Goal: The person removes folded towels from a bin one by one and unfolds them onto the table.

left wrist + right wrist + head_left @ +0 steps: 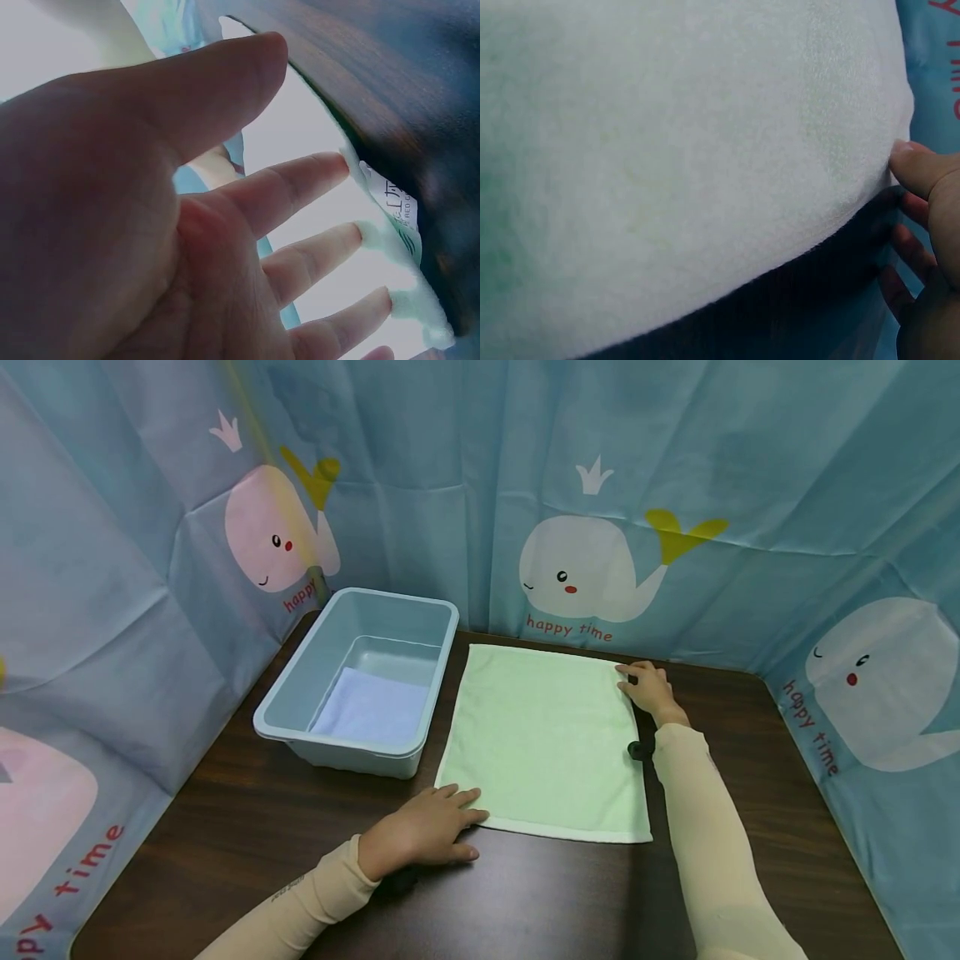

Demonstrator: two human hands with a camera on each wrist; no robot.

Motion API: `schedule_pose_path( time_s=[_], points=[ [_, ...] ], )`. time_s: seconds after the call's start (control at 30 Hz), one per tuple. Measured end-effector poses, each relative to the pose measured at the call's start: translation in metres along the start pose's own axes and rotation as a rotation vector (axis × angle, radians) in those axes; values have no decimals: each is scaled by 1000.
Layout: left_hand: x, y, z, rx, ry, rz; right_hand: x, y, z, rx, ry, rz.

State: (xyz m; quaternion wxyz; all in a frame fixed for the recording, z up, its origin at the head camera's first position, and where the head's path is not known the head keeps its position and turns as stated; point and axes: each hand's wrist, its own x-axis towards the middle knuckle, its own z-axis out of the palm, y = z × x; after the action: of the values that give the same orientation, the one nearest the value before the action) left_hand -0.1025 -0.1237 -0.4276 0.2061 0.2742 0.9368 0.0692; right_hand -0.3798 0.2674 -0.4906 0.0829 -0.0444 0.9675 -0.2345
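Note:
A pale green towel [551, 743] lies spread flat on the dark wooden table. My left hand [431, 827] rests at its near left corner, fingers straight and spread; the left wrist view shows the fingertips [347, 236] on the towel's edge. A small white label [397, 210] sticks out from that edge. At the far right corner my right hand [651, 692] pinches the towel. In the right wrist view its thumb [922, 165] lies on top of the corner, with the index finger below and the other fingers loosely bent.
Left of the towel stands a grey-blue plastic basin [300, 727] with a folded lavender cloth [378, 706] on its bottom. A blue curtain [420, 460] printed with whales hangs behind the table [247, 827] and along both sides.

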Motion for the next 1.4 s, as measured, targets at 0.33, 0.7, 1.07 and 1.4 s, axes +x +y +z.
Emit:
schedule_pose_path(
  time_s=[0.33,0.7,1.07,1.4],
  points=[
    [-1,2,-1,-13,10,-1,-7,0,-3,5,-81,-9],
    [-4,3,-2,-28,20,-44,-12,-5,-2,-48,-75,-21],
    [-3,3,-1,-37,16,-45,-19,2,-5,-12,-114,-78],
    [-2,4,-1,-45,9,-64,-34,9,-3,-56,-120,-163]
  ],
)
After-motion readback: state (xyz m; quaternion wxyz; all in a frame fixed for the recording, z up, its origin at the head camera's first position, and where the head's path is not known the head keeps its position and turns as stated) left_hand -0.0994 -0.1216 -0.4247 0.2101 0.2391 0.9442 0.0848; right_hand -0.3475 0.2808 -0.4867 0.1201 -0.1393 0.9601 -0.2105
